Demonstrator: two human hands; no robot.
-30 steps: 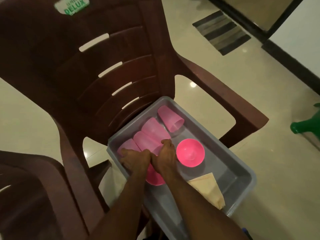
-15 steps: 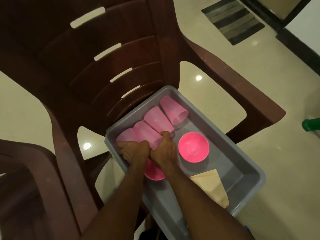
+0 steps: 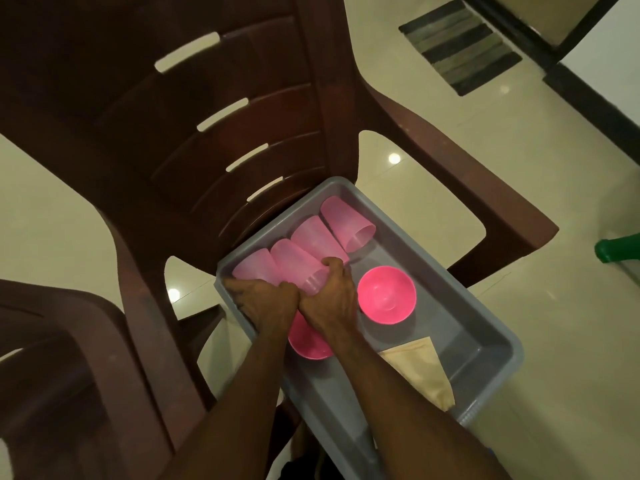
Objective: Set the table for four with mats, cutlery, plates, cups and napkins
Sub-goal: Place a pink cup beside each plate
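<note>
Plausibly, the left hand (image 3: 266, 303) and right hand (image 3: 330, 299), both curled around translucent pink plastic cups (image 3: 298, 268), could drop one if the grip slips.

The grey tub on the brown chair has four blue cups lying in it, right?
Not quite. The head view shows four cups lying in the grey plastic tub on the brown plastic chair, but the translucent plastic cups are pink, not blue. Both the left hand and the right hand are reaching among them.

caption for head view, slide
Both hands grasp translucent pink plastic cups lying in a grey plastic tub on a brown chair.
</note>
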